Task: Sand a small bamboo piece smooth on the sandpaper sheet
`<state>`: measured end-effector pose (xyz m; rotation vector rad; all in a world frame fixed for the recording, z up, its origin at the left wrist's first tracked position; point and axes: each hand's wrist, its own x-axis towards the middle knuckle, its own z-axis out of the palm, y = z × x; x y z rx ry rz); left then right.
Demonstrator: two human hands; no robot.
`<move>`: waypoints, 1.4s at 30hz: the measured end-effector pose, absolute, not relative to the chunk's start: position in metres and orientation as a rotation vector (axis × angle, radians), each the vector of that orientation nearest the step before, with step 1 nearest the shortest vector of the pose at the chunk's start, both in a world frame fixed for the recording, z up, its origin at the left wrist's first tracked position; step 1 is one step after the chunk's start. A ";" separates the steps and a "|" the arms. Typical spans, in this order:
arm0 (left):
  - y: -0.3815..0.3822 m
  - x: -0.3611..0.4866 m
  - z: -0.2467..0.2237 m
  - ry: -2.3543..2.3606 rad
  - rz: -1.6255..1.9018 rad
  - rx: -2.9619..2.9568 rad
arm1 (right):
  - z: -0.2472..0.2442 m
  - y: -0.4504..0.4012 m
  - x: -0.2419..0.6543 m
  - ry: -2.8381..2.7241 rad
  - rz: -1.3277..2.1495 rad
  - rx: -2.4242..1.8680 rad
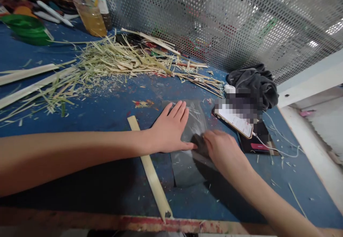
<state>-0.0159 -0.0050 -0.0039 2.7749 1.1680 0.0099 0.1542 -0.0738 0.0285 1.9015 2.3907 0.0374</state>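
My left hand (171, 127) lies flat with its fingers stretched out, pressing on a dark grey sheet (184, 171) that looks like sandpaper with whitish dust streaks. The sheet lies on the blue tabletop. Over its right side, my right hand (221, 146) is closed, thumb and fingers drawn together and a little blurred. Whatever is between those fingers is hidden. A pale, flat bamboo strip (154, 181) passes under my left forearm, its near end at the table's front edge.
Pale shavings (115, 58) are heaped at the back, before a perforated metal panel (187, 19). Thin sticks (206, 81) lie right of the heap. At right are a phone (235, 121) on a white cable and a dark cloth (254, 83). A cup (92, 20) of brownish liquid stands back left.
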 end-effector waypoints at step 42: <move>-0.008 -0.015 0.000 1.252 0.007 2.764 | 0.028 0.028 0.123 2.285 0.074 2.092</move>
